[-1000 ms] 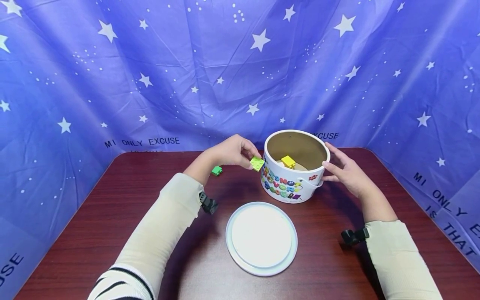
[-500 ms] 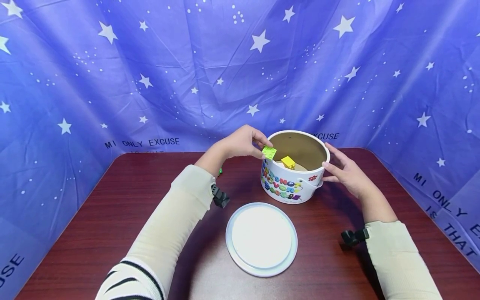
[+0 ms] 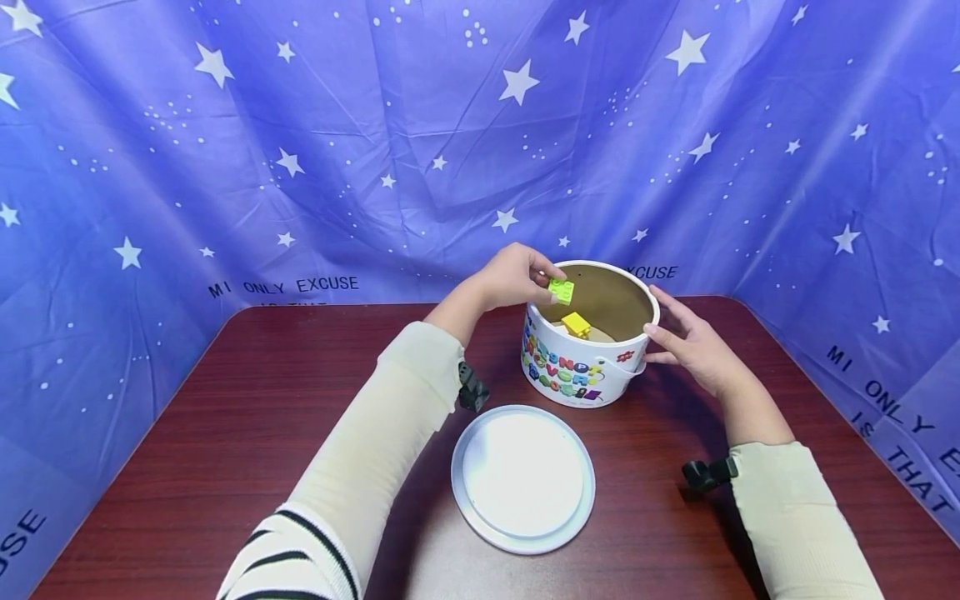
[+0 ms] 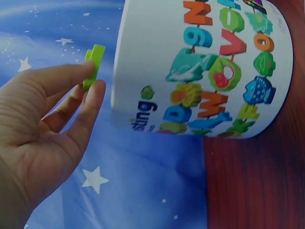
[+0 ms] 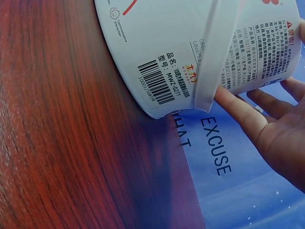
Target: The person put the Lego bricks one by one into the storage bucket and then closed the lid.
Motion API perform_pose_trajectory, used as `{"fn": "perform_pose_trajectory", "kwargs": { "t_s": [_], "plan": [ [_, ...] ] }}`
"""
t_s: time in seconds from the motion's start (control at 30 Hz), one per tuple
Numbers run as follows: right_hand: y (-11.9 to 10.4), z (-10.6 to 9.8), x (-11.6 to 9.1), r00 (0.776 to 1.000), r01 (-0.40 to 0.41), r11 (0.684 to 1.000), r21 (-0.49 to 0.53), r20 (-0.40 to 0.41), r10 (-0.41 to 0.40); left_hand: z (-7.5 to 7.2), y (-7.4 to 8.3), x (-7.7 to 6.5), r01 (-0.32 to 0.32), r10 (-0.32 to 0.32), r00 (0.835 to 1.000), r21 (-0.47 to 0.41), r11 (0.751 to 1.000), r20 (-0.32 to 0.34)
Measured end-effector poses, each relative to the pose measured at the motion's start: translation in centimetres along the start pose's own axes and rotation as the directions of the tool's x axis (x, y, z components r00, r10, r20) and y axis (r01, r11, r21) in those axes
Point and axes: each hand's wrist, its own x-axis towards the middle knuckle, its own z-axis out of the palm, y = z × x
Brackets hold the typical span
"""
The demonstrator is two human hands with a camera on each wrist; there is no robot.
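My left hand (image 3: 513,277) pinches a lime green toy brick (image 3: 561,291) between thumb and fingers, over the left part of the opening of a white bucket (image 3: 547,371). In the left wrist view, the lime brick (image 4: 96,62) shows edge-on beside the bucket's rim. Colourful letters and pictures cover the bucket's side. Inside it lies a yellow brick (image 3: 576,324), with a pale piece partly visible next to it. My right hand (image 3: 697,350) touches the bucket's right side at the rim, fingers spread and fairly straight. In the right wrist view, one finger reaches the bucket's white handle (image 5: 214,57).
A round white lid (image 3: 522,475) lies flat on the dark red wooden table (image 3: 285,400), in front of the bucket. Behind the table hangs a blue curtain (image 3: 420,167) with white stars. A black wrist camera (image 3: 472,387) sits beneath the left forearm.
My left hand has carried the lime brick rightward and up, from beside the bucket to over its opening. The left arm now hides a green brick seen earlier. My right hand stays put.
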Motion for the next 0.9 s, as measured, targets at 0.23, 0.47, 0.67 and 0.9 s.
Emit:
{"fn": "perform_pose_trajectory", "kwargs": {
  "t_s": [0.23, 0.47, 0.67, 0.9],
  "plan": [
    [0.0, 0.0, 0.1, 1.000, -0.004, 1.000, 0.010, 0.002, 0.004, 1.0, -0.1, 0.7, 0.033, -0.034, 0.997, -0.012, 0.999, -0.073],
    [-0.1, 0.1, 0.1, 1.000, -0.002, 1.000, 0.030, 0.001, 0.002, 1.2, -0.4, 0.8, 0.014, -0.017, 0.996, -0.032, 0.999, -0.091],
    [-0.2, 0.1, 0.1, 1.000, -0.002, 1.000, 0.016, 0.001, 0.002, 1.0, -0.5, 0.2, 0.012, -0.015, 0.997, -0.046, 0.999, -0.078],
    [0.0, 0.0, 0.1, 1.000, -0.009, 1.000, -0.020, -0.001, 0.009, 0.7, -1.2, -0.7, -0.014, 0.007, 0.995, -0.077, 0.997, -0.095]
  ]
}}
